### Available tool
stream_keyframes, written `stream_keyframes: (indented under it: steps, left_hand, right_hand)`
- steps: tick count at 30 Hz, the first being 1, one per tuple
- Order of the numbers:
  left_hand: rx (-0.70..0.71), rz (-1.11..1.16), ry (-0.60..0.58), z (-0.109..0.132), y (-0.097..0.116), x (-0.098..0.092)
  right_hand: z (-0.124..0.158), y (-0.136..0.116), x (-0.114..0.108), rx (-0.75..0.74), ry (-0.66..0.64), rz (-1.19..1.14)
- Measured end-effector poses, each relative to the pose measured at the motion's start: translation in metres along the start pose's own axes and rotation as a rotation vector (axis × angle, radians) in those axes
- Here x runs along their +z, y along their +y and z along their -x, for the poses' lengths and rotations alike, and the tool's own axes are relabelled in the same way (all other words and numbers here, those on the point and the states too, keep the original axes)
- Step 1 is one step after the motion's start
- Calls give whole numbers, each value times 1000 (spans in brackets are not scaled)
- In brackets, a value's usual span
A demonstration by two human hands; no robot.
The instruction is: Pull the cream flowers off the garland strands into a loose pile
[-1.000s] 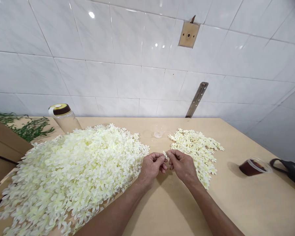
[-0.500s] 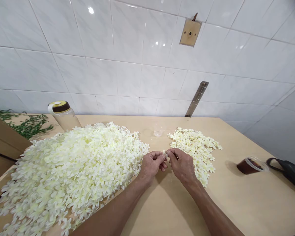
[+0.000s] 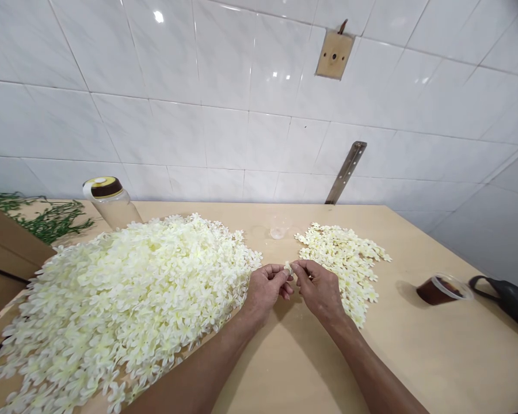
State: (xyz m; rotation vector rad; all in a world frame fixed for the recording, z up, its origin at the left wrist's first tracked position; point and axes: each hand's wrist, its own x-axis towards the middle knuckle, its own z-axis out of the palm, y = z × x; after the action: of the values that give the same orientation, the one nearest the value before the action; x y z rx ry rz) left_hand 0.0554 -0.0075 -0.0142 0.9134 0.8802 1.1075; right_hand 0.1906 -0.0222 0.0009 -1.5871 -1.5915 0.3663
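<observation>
Between my fingertips is a small pale artificial flower (image 3: 287,267), partly covered by the fingers. My left hand (image 3: 267,287) pinches it from the left, and my right hand (image 3: 318,287) is closed with thumb and finger on its right side. Left of my hands spreads a large heap of loose white-yellow artificial flowers (image 3: 147,276), close to the left knuckles. Beyond and beside my right hand lies a smaller, flatter pile of similar blossoms (image 3: 341,250). A small clear plastic dish (image 3: 278,232) stands behind my hands.
A clear bottle with a brown and yellow lid (image 3: 112,201) leans behind the heap, near green artificial sprigs (image 3: 54,221). At the right are a cup of dark liquid (image 3: 442,289) and a black strapped item (image 3: 507,299). A tiled wall (image 3: 224,138) bounds the table's back.
Both hands stay in nearly the same place, still pinching together. Slightly more of the flower shows between the fingertips now.
</observation>
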Motion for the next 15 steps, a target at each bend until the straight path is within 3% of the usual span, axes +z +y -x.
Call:
stream_keyframes:
  steps: [15]
  left_hand:
    - [5,3,2,2,3,1]
  right_hand:
    - [0,0,1,-22,28,13]
